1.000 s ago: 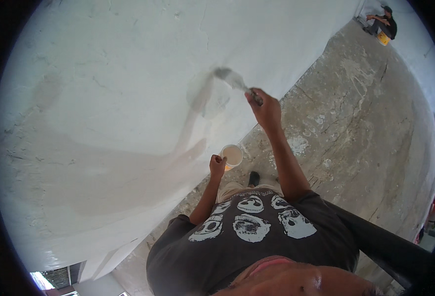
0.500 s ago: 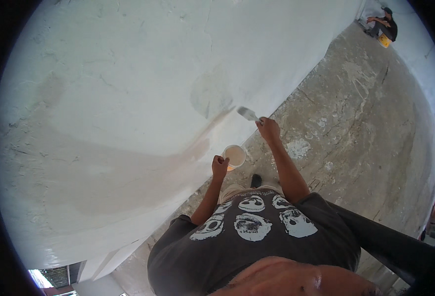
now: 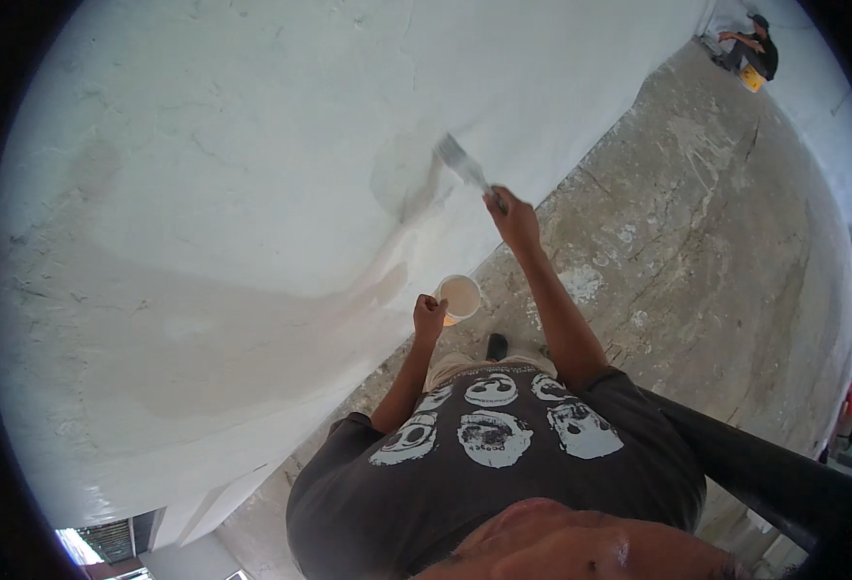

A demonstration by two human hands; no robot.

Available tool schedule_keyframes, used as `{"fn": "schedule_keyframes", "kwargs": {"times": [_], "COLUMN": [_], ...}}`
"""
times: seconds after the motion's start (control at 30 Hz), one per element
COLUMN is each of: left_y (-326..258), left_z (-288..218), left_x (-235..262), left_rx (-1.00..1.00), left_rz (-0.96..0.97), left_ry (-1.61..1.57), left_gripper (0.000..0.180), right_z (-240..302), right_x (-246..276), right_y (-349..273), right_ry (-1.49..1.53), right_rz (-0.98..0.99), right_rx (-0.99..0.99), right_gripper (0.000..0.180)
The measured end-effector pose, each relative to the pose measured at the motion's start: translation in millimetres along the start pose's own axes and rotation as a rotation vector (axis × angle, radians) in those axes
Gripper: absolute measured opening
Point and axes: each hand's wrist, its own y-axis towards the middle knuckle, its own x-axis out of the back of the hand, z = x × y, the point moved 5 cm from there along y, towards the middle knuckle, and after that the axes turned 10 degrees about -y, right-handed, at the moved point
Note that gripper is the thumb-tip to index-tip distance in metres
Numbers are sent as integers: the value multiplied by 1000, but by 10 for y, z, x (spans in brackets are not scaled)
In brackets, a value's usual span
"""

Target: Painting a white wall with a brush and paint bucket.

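Observation:
My right hand (image 3: 513,218) grips the handle of a paintbrush (image 3: 462,162), whose bristles press against the white wall (image 3: 252,174) at a damp, darker patch. My left hand (image 3: 430,315) holds a small cup (image 3: 459,296) of pale paint by its rim, lower down and close to the wall's foot. Both forearms reach up from my dark printed shirt at the bottom of the view.
A rough concrete floor (image 3: 716,242) with white splashes runs along the wall. Another person (image 3: 755,43) crouches far off at the top right beside a yellow bucket (image 3: 753,79). A dark rail (image 3: 764,464) crosses the lower right.
My right hand moved the brush down the wall toward the cup, then back up to the damp patch. The left hand and cup stayed nearly still.

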Motion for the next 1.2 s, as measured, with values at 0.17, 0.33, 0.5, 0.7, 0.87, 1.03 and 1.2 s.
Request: {"fn": "schedule_keyframes", "kwargs": {"times": [0.17, 0.33, 0.5, 0.7, 0.87, 1.03, 1.2], "left_y": [-43, -11, 62, 87, 18, 52, 58], "left_z": [-16, 143, 206, 95, -79, 73, 134], "left_x": [20, 147, 93, -92, -181, 18, 15], "left_rx": [7, 26, 23, 31, 35, 58, 53], "left_rz": [-5, -18, -39, -7, 32, -5, -42], "left_ry": [13, -7, -7, 37, 22, 7, 8], "left_gripper": [31, 31, 31, 32, 31, 31, 29], "right_z": [-911, -157, 645, 82, -1130, -744, 477], "right_x": [-472, -94, 836, 315, -392, -124, 849], "right_y": [-310, -24, 168, 239, -89, 142, 395], "right_ry": [-256, -155, 91, 124, -250, -209, -12], "right_rz": [114, -26, -202, -157, 115, 77, -135], "right_rx": [-42, -31, 39, 7, -85, -88, 36], "right_gripper": [34, 35, 34, 35, 38, 38, 39]}}
